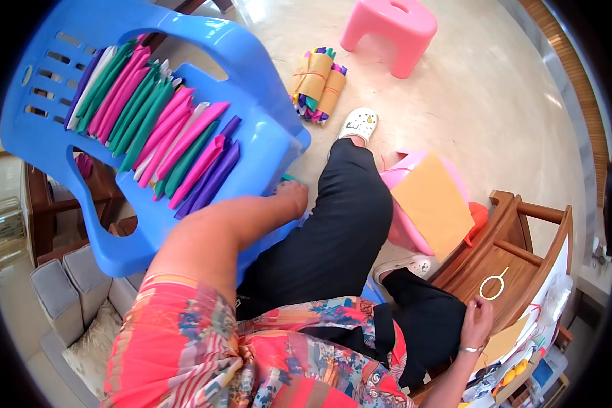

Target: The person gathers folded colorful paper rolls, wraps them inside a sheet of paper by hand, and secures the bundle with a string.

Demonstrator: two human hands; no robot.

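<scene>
My left hand (292, 195) is curled by the front edge of the blue plastic chair (251, 129), its fingers mostly hidden. A bit of teal material (290, 178) shows just past the fingers; what it belongs to is unclear. On the chair seat lies a row of slim folded bundles (160, 119) in pink, green, purple and white. Down at the lower right, my right hand (478, 322) has its fingertips closed at the edge of a thin cream ring with a short straight tail (493, 287), above brown wood.
Two paper-wrapped bundles (318, 83) lie on the floor beyond my foot. A pink stool (394, 30) stands farther off. Brown paper (434, 204) rests on another pink stool (402, 224). Wooden furniture (517, 265) borders the right, and a grey sofa (71, 285) the left.
</scene>
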